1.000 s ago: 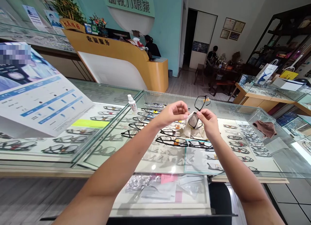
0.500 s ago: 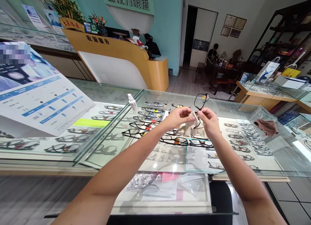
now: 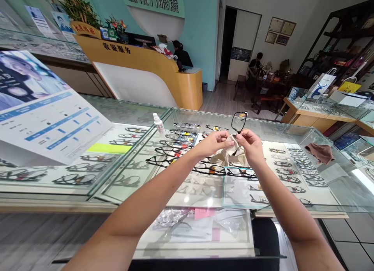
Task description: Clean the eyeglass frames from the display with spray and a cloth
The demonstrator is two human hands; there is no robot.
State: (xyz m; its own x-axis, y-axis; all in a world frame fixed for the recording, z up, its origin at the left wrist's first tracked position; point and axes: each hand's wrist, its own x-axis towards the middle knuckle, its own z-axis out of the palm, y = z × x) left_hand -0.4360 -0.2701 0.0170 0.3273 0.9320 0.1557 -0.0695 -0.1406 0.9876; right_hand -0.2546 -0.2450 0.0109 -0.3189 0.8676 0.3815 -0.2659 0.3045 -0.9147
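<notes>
Black-framed eyeglasses point(image 3: 239, 123) are held above the glass counter, one lens standing up over my fingers. My right hand point(image 3: 250, 145) is closed around the frame near its middle. A cream cleaning cloth point(image 3: 230, 151) hangs from my left hand point(image 3: 215, 143), whose thumb and fingers pinch it against the lower part of the glasses. The cloth and fingers hide most of the other lens. Below my hands, several dark-framed eyeglasses point(image 3: 210, 169) lie in a row on the counter.
A white spray bottle point(image 3: 159, 123) stands left on the glass counter point(image 3: 198, 202). At right lies a brown cloth point(image 3: 320, 152). A large printed card point(image 3: 58, 119) stands at far left. Below is an open drawer point(image 3: 195, 247) with plastic bags. Two people sit in the background.
The glasses have shifted slightly left and turned a little in my hands. The cloth has moved slightly with my left fingers. Both hands keep their grip.
</notes>
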